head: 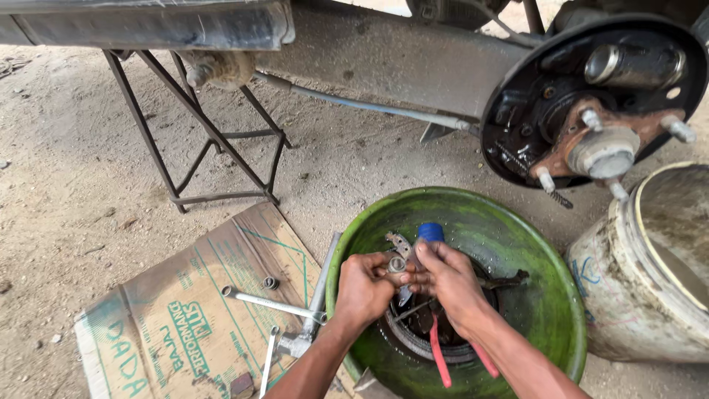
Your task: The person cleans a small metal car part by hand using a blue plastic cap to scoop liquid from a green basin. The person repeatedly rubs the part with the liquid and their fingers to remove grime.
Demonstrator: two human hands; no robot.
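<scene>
Both hands work over the green basin (pixel 517 244), near its left rim: left hand (pixel 362 288) closed around a small metal cylindrical part (pixel 397 264), right hand (pixel 447 277) curled against it from the other side, fingers gripping the same part below a blue-capped piece (pixel 430 232). Brake parts and a red-handled tool (pixel 440 360) lie in the basin bottom; a socket wrench (pixel 269 303) rests on the cardboard (pixel 185 310) at the left, the bare wheel hub (pixel 602 151) hangs above right. Judgement: keep the part low over the basin so drips and dropped pieces stay inside, grip firm, turning slowly.
</scene>
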